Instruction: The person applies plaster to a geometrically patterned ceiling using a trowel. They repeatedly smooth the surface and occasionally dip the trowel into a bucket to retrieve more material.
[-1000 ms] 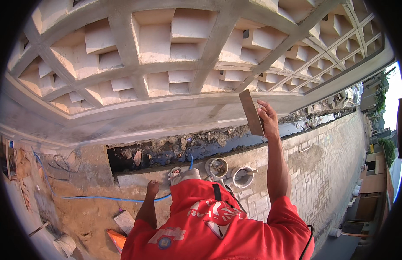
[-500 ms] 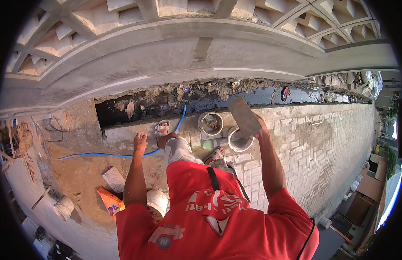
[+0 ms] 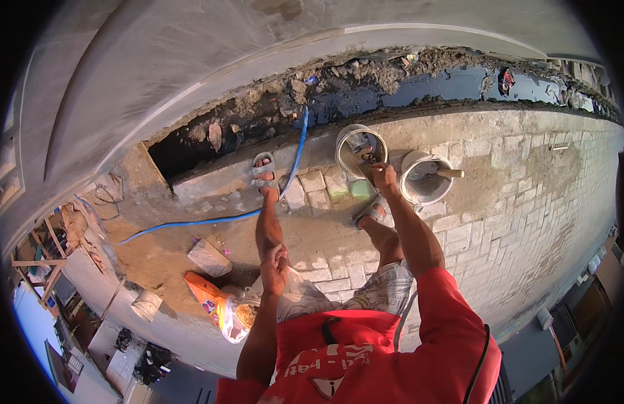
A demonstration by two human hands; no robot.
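- Bucket [image 3: 361, 152], pale, round, standing on the brick paving [image 3: 527, 202] near its far edge beside the trench; it holds a tool and dark material, and you cannot tell how full it is.
- Your right hand [image 3: 381, 176] reaches to the near rim of this bucket; whether its fingers are spread or pinching anything cannot be told from here.
- Your left hand [image 3: 276, 264] rests on your left knee, fingers curled together against the leg, holding nothing.
- Second bucket [image 3: 426, 177], white, just right of the first, a wooden handle sticking out to the right.
- Trench [image 3: 339, 101] along the paving's far edge: open, rubble and dark wet ground showing. Judged: filling or closing remains undone.
- Loose pavers [image 3: 322, 183] lie by your feet; this patch looks unfinished.
- Blue hose [image 3: 211, 219] runs from the trench across the sandy ground.
- Orange sack [image 3: 214, 303], open, at the paving's near-left side.
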